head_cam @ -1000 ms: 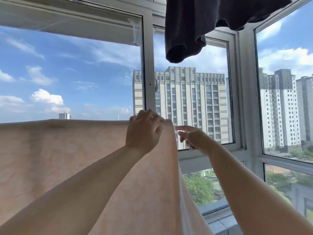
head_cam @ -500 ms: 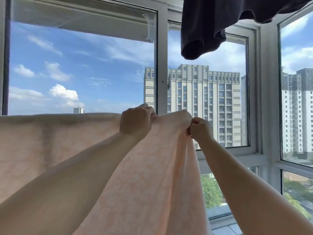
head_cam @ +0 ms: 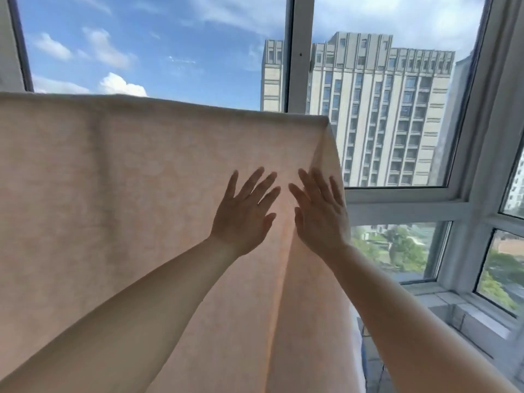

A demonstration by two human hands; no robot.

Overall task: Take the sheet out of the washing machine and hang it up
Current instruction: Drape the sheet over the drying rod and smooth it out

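Thin, matte peach sheet (head_cam: 113, 194) hangs draped, one soft fold near its right edge. Left hand (head_cam: 243, 214) and right hand (head_cam: 320, 217) lie flat against it, fingers spread, gripping nothing.

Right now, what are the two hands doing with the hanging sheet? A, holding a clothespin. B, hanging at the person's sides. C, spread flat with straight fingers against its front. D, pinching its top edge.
C: the left hand and right hand show straight, spread fingers laid against the sheet, well below its top edge.

One sheet (head_cam: 127, 194), two hands (head_cam: 243, 214) (head_cam: 320, 217).
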